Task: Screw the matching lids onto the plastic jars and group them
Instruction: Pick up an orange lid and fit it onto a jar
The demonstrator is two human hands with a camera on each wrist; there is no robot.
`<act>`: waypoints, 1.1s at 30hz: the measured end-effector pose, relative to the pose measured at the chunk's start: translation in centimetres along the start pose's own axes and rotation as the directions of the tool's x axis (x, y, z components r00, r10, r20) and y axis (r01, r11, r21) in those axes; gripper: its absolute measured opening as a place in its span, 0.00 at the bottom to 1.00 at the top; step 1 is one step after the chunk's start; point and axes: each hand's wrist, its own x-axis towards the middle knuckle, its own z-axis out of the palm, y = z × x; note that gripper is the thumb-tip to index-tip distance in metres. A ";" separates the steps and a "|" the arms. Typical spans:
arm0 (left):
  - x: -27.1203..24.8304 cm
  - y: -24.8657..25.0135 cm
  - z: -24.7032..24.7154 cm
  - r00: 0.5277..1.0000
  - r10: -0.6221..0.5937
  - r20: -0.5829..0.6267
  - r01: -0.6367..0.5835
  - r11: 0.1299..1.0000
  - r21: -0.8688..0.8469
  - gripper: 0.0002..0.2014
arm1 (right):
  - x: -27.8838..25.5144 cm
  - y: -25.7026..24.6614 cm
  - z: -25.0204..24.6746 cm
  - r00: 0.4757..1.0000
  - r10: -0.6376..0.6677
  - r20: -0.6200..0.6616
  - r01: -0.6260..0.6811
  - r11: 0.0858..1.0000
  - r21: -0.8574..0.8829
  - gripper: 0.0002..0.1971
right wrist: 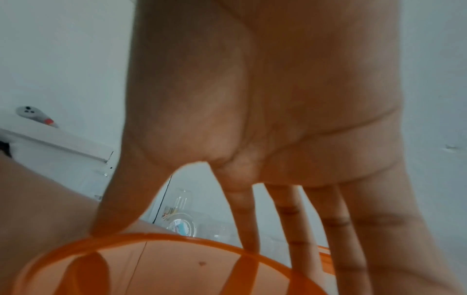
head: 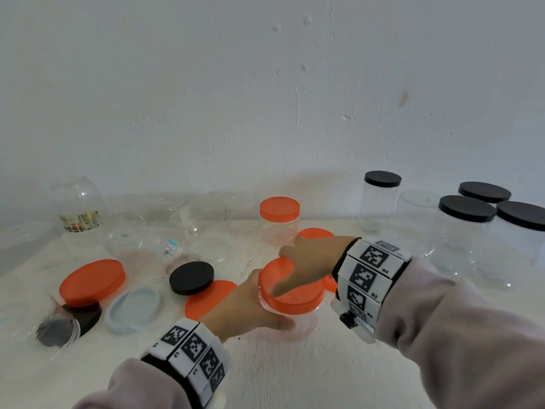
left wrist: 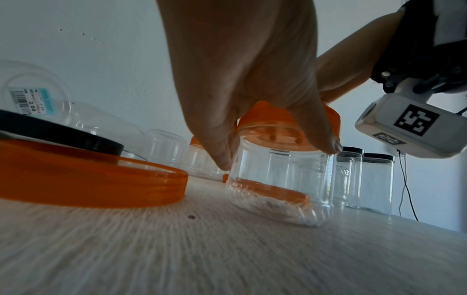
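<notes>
Orange plastic lid (head: 292,287), round and translucent, sits on a clear cylindrical jar (head: 295,318) near the front middle of the pale wood-grain table (head: 295,373). Left hand (head: 247,308) wraps the jar's wall; right hand (head: 309,258) spreads over the lid, fingertips (right wrist: 248,235) on its rim, grip apparently light. Loose black lid (head: 191,277) and flat orange lids (head: 93,280) lie toward the left edge. Black-capped clear jars (head: 466,231) stand at the right back corner.
</notes>
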 end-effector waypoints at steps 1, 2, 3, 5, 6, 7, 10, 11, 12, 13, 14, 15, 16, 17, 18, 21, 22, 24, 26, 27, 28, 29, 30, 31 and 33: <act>0.0 -0.1 0.0 1.000 0.001 0.002 -0.001 1.000 -0.003 0.42 | 0.0 0.1 0.0 1.000 0.015 -0.001 -0.015 1.000 -0.002 0.49; 0.0 -0.1 0.0 1.000 -0.005 0.000 0.005 1.000 -0.005 0.45 | 0.0 0.2 0.0 1.000 0.014 0.007 -0.014 1.000 0.003 0.50; 0.1 -0.2 -0.1 1.000 -0.017 -0.005 0.017 1.000 -0.005 0.48 | -0.1 0.2 -0.2 1.000 -0.005 0.021 0.004 1.000 0.015 0.51; 0.2 -0.3 -0.1 1.000 -0.029 -0.005 0.029 1.000 -0.002 0.53 | -0.2 0.3 -0.4 0.995 -0.080 0.053 0.078 0.995 0.056 0.50; 0.2 -0.4 -0.1 1.000 -0.029 -0.001 0.029 1.000 0.003 0.54 | -0.2 0.3 -0.5 0.991 -0.118 0.062 0.113 0.990 0.081 0.48; 0.3 -0.4 -0.1 1.000 -0.028 0.000 0.028 1.000 0.004 0.55 | -0.2 0.4 -0.5 0.988 -0.143 0.067 0.136 0.986 0.101 0.47; 0.3 -0.5 0.0 1.000 -0.024 0.001 0.024 1.000 -0.017 0.55 | -0.1 0.4 -0.3 0.988 -0.141 0.062 0.133 0.985 0.113 0.44; 0.3 -0.5 0.0 1.000 -0.025 0.001 0.025 1.000 -0.015 0.54 | -0.1 0.4 -0.2 0.991 -0.122 0.057 0.116 0.988 0.101 0.44; 0.3 -0.5 0.0 1.000 -0.024 -0.001 0.024 1.000 -0.011 0.52 | 0.0 0.4 -0.1 0.994 -0.101 0.047 0.097 0.992 0.083 0.44; 0.2 -0.4 0.0 1.000 -0.020 -0.004 0.020 1.000 -0.010 0.51 | 0.1 0.3 0.1 0.996 -0.077 0.035 0.074 0.995 0.065 0.45; 0.2 -0.3 0.0 1.000 -0.012 -0.006 0.012 1.000 -0.011 0.50 | 0.2 0.1 0.2 0.999 -0.049 0.022 0.048 0.997 0.052 0.46; 0.2 -0.2 0.0 1.000 -0.005 -0.006 0.005 1.000 -0.013 0.49 | 0.3 0.0 0.3 1.000 -0.022 0.011 0.021 0.999 0.044 0.47; 0.2 -0.1 0.0 1.000 0.000 -0.004 0.000 1.000 -0.016 0.48 | 0.4 0.0 0.3 1.000 0.002 0.003 -0.002 0.999 0.040 0.48; 0.1 -0.1 0.0 1.000 0.002 -0.003 -0.002 1.000 -0.023 0.47 | 0.4 0.1 0.3 1.000 0.018 -0.001 -0.018 0.999 0.043 0.48; 0.1 -0.2 0.0 1.000 0.002 -0.001 -0.002 0.999 -0.033 0.47 | 0.4 0.2 0.3 1.000 0.024 -0.001 -0.024 0.998 0.054 0.49; 0.2 -0.4 0.0 1.000 -0.010 -0.001 0.010 0.999 -0.045 0.50 | 0.1 0.6 -0.1 0.999 -0.036 0.027 0.033 0.994 0.105 0.50; 0.2 -0.4 0.0 1.000 -0.018 -0.002 0.018 0.999 -0.040 0.51 | 0.0 0.7 -0.3 0.996 -0.074 0.044 0.067 0.989 0.131 0.50; 0.3 -0.4 0.0 1.000 -0.018 -0.002 0.018 0.999 -0.033 0.54 | -0.1 0.7 -0.3 0.990 -0.125 0.064 0.113 0.979 0.169 0.48; 0.3 -0.3 0.0 1.000 -0.012 -0.001 0.012 1.000 -0.029 0.55 | 0.0 0.6 -0.1 0.990 -0.131 0.056 0.120 0.980 0.160 0.46; 0.3 -0.3 0.0 1.000 -0.012 -0.001 0.012 1.000 -0.027 0.55 | 0.1 0.6 0.0 0.991 -0.120 0.051 0.111 0.983 0.146 0.45; 0.3 -0.3 0.1 1.000 -0.011 -0.001 0.010 1.000 -0.025 0.54 | 0.1 0.6 0.1 0.994 -0.103 0.044 0.096 0.987 0.128 0.45; 0.3 -0.3 0.1 1.000 -0.008 -0.003 0.008 1.000 -0.024 0.53 | 0.2 0.5 0.3 0.996 -0.082 0.034 0.078 0.991 0.110 0.46; 0.3 -0.4 0.1 1.000 -0.007 -0.005 0.006 1.000 -0.023 0.51 | 0.3 0.3 0.4 0.998 -0.059 0.021 0.057 0.994 0.095 0.46; 0.2 -0.4 0.1 1.000 -0.006 -0.005 0.006 1.000 -0.024 0.50 | 0.3 0.2 0.5 0.999 -0.036 0.007 0.035 0.996 0.087 0.47; 0.2 -0.3 0.0 1.000 -0.003 -0.001 0.003 1.000 -0.021 0.48 | 0.4 0.1 0.6 1.000 0.001 -0.019 0.000 0.997 0.077 0.50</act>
